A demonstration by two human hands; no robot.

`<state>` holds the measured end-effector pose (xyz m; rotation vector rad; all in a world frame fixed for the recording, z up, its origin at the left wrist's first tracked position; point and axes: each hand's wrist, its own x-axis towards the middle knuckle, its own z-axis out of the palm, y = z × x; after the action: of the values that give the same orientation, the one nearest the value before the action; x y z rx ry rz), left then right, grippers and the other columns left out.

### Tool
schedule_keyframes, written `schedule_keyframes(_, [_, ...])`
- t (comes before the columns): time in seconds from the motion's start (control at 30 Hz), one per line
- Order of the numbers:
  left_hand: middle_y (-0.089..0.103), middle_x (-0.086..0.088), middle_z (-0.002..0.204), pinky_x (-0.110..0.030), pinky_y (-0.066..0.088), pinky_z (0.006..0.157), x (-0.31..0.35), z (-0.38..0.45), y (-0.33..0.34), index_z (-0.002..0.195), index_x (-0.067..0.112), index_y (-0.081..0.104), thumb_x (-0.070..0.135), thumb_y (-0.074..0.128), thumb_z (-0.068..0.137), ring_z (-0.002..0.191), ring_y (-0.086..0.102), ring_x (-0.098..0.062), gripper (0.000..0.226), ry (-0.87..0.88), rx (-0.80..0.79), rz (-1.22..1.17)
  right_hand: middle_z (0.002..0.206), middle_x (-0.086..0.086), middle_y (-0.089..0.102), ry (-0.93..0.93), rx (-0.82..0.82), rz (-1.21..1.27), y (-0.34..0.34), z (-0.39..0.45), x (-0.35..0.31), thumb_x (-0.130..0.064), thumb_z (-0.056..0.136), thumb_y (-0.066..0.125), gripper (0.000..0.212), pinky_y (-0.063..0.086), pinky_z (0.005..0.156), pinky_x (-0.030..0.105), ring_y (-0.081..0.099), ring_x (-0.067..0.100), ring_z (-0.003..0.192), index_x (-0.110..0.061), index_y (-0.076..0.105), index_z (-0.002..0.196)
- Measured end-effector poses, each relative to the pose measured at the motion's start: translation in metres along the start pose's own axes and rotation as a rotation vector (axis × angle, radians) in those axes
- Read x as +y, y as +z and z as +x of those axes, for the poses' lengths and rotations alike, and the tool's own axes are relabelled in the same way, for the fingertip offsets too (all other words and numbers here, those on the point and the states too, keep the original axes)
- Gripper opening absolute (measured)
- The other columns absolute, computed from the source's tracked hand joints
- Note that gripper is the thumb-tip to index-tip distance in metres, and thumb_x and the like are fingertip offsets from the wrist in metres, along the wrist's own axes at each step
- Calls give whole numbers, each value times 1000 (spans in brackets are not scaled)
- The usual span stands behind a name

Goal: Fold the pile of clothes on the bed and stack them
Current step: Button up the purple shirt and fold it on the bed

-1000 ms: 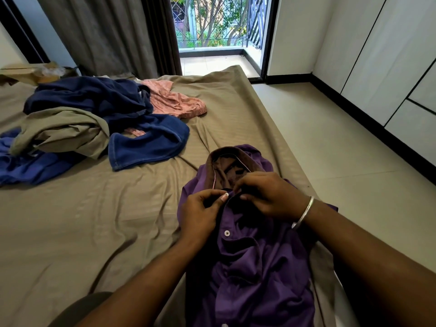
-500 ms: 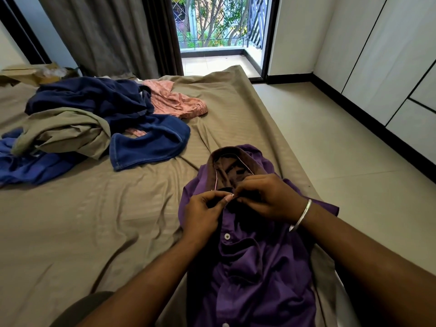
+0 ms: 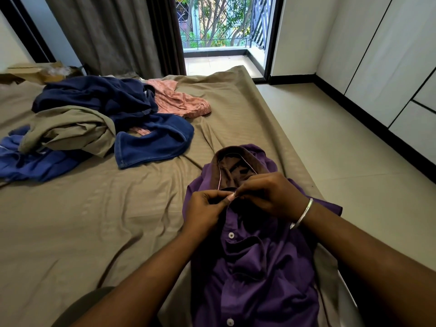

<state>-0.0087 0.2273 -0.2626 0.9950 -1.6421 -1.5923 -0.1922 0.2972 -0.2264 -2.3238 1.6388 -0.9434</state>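
Both hands meet at the collar: left hand (image 3: 204, 210) and right hand (image 3: 269, 197) each pinch the front edge of the purple button-up cotton shirt (image 3: 257, 267), laid flat at five o'clock on the tan-sheeted bed (image 3: 94, 220). The crumpled clothes pile (image 3: 99, 123) waits at ten o'clock.

1 bed (image 3: 70, 232). 1 purple shirt (image 3: 259, 267) at the bed's right edge, 2 white buttons visible on it. Heap toward the bed's far left: 2 dark blue garments (image 3: 99, 95), 1 olive garment (image 3: 68, 131), 1 lighter blue garment (image 3: 26, 161), 1 pink garment (image 3: 179, 100). 2 hands: left hand (image 3: 205, 208), right hand (image 3: 271, 197). 1 bangle (image 3: 304, 212).
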Motion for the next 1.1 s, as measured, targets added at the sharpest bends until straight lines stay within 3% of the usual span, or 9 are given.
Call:
schedule_keyframes(0.13, [77, 3, 93, -39, 56, 93, 1, 0, -1, 96, 17, 79, 13, 72, 87, 93, 72, -12, 11, 7, -39, 90, 88, -4, 71, -1, -10, -18, 0, 0, -1, -19, 90, 66, 15, 55, 69, 26, 66, 8, 78, -15, 75, 100])
schedule_keyframes(0.6, [77, -2, 97, -27, 56, 88, 1, -3, 2, 97, 14, 76, 2, 66, 89, 95, 72, -14, 17, 8, -119, 25, 86, -4, 70, -5, -71, -63, -1, 0, -2, -17, 87, 70, 10, 50, 68, 16, 62, 5, 76, -16, 75, 96])
schedule_keyframes(0.73, [77, 0, 89, -19, 55, 81, 7, -4, 5, 91, 9, 74, 2, 58, 94, 90, 72, -13, 18, -54, -128, -149, 87, -4, 67, 17, -98, -54, -1, 1, -3, -12, 86, 71, 11, 42, 71, 7, 55, -1, 78, -14, 73, 97])
schedule_keyframes(0.8, [76, -6, 91, -21, 56, 81, 11, -7, 5, 94, 3, 74, 6, 61, 93, 91, 72, -17, 13, -81, -160, -238, 89, -2, 68, 26, -83, -47, 0, -1, -1, -11, 87, 69, 13, 43, 73, 7, 58, 3, 80, -12, 72, 100])
schedule_keyframes(0.93, [77, -5, 94, -34, 57, 89, 5, -9, 5, 101, 7, 76, 8, 78, 79, 92, 73, -18, 21, -27, -115, -13, 91, 1, 69, 21, -88, -93, 2, -3, 0, -10, 88, 66, 13, 48, 71, 15, 63, 12, 79, -11, 72, 100])
schedule_keyframes(1.0, [77, -3, 95, -35, 57, 91, 1, -8, 7, 100, 8, 77, 5, 76, 82, 92, 73, -16, 19, -30, -79, 20, 89, 2, 71, 27, -86, -98, 3, -2, -1, -10, 88, 67, 11, 52, 72, 20, 66, 14, 79, -11, 72, 98])
schedule_keyframes(1.1, [77, -3, 95, -32, 57, 90, 1, -8, 8, 102, 9, 77, 4, 70, 87, 93, 73, -15, 17, -21, -65, 4, 87, 0, 72, 59, -52, -13, 2, -1, 1, -10, 85, 72, 12, 48, 72, 12, 66, 8, 77, -11, 74, 96])
